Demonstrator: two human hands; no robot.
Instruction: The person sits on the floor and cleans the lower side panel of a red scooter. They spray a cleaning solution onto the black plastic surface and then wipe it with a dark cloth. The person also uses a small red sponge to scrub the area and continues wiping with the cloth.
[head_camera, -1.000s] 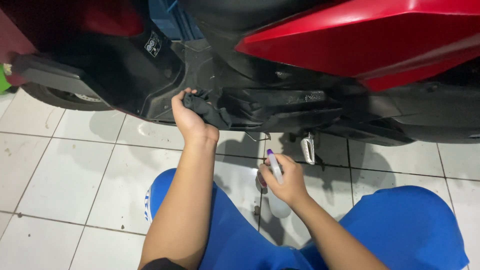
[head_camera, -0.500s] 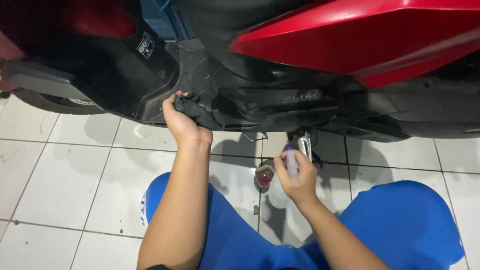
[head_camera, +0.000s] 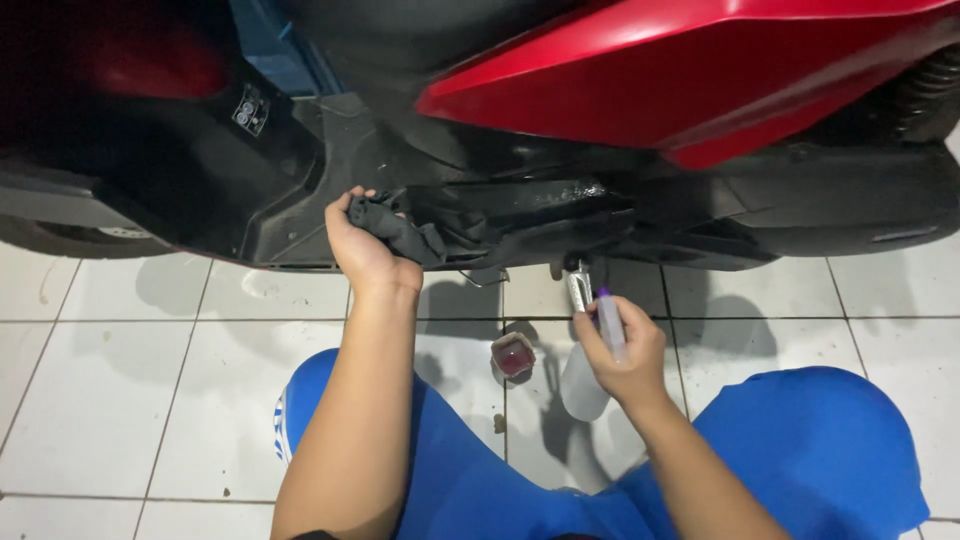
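right hand: your right hand (head_camera: 622, 350) is clenched round a small clear plastic bottle with a purple tip (head_camera: 607, 320), tip up, close to your blue-trousered knees (head_camera: 800, 450).
below that grip: a pale rounded plastic bottle (head_camera: 580, 385) stands on the white tiled floor (head_camera: 120, 380) just under your fingers; a small square container of dark red liquid (head_camera: 513, 356) sits on the tiles just to its left. keep your wrist above both when you move.
above that grip: the scooter's metal stand foot (head_camera: 577, 280) hangs just beyond the purple tip.
left hand: your left hand (head_camera: 362, 245) is grasping a crumpled black cloth (head_camera: 410, 232) and pressing it against the lower black plastic panel of the scooter (head_camera: 300, 200).
doing it well: judging from the hold, keep the cloth bunched under your palm so bare fingers stay off the panel's lower edge, and work in short strokes along it.
right of the cloth: a glossy, wet-looking black ledge (head_camera: 540, 200) runs away from your grip toward the stand.
edges: the panel's bottom lip lies right at your left wrist; a thin wire loop (head_camera: 480, 280) hangs just beside it.
open room: bare tiles lie left of your left forearm.
farthest: the red glossy side fairing (head_camera: 700, 70) overhangs both hands.
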